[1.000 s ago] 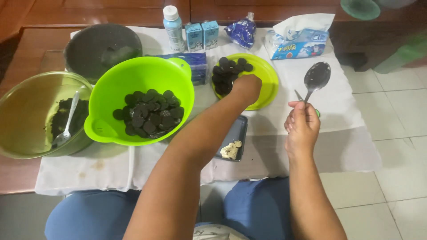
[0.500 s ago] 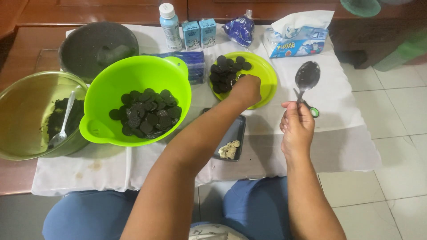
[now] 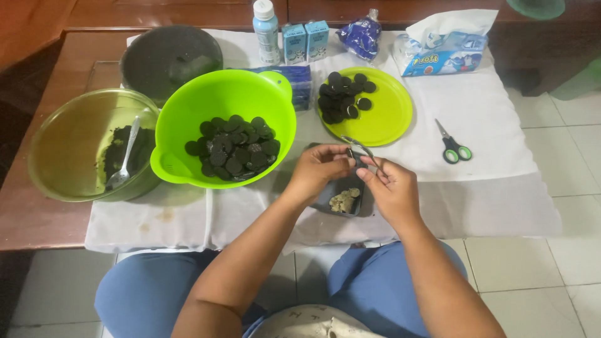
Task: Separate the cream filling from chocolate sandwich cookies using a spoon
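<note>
Both hands met over a small dark tray [image 3: 341,199] w/ pale cream scrapings in it. Left hand [image 3: 318,170] had fingers curled, pinching what looked like a dark cookie [image 3: 352,152], mostly hidden. Right hand [image 3: 391,188] gripped a spoon [image 3: 363,150] by the handle, bowl end touching the cookie. Just beyond the hands sat a green plate [image 3: 391,112] w/ more dark cookies. Lime bowl [image 3: 188,119] of dark cookie halves was left of the hands; olive bowl [image 3: 69,144] w/ crumbs & a second spoon sat further left. Scissors [image 3: 454,145] lay on the white cloth [image 3: 501,188], to the right.
</note>
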